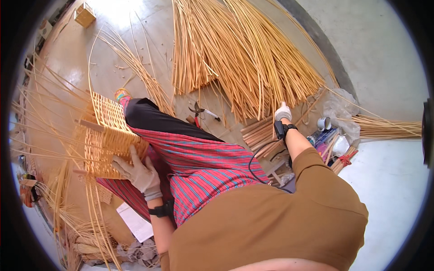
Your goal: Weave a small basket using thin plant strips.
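My left hand [140,176], in a pale glove, lies with spread fingers against the near side of a woven wicker basket [112,140]. The basket is box-shaped and tilted beside my legs. Long loose strands stick out from it to the left, and wooden sticks [92,125] show at its edge. My right arm stretches forward. At the lower ends of a large fan of tan canes [235,54], my gloved right hand [283,113] looks closed around a thin cane [273,130]; its fingers are partly hidden.
Red-handled pruning shears [197,113] lie on the floor beyond my leg. Thicker sticks [260,135], a metal mug [323,123] and a clear plastic bag [341,110] are at the right. Coiled strands [90,239] and white paper [135,222] lie at lower left; a small box [84,15] stands far left.
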A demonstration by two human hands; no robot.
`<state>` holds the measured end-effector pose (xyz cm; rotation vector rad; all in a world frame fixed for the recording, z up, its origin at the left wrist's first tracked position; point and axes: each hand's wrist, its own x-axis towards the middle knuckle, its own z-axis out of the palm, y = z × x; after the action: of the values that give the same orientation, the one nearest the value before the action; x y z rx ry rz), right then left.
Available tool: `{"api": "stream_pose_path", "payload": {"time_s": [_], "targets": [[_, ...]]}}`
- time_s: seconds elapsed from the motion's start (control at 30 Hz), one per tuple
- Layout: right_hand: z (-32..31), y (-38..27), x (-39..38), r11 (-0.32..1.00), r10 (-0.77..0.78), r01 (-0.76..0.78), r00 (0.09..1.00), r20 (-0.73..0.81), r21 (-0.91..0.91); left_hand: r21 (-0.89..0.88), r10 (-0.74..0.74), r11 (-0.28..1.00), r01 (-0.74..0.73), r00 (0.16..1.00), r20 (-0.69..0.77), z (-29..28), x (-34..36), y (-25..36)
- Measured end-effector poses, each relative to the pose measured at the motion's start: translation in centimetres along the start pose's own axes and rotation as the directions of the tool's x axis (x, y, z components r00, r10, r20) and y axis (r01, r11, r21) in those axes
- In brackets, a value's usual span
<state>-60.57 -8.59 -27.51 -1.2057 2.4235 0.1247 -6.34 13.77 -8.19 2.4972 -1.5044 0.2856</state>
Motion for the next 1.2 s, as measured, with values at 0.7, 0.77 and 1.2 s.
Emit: {"api": "stream_pose_path", "payload": {"time_s": [0.7,0.77,1.2], "targets": [[-6.5,-17.4,-6.0,0.023,-0.764,-0.500,0.550,0.338,0.866,-0.029,-0.038,0.999,0.037,0.998,-0.045,-0.5,-0.1,0.6],[-9.1,-22.8,-8.6,0.146,-0.695,-0.367,0.623,0.360,0.919,-0.070,-0.053,0.996,0.050,0.998,-0.044,-1.2,-0.1,1.0],[-5.5,-24.1,-38.7,0.583,-0.442,0.331,-0.637,0.632,0.742,-0.775,0.303,-0.040,0.631,0.747,0.592,-8.3,1.1,1.2]]}}
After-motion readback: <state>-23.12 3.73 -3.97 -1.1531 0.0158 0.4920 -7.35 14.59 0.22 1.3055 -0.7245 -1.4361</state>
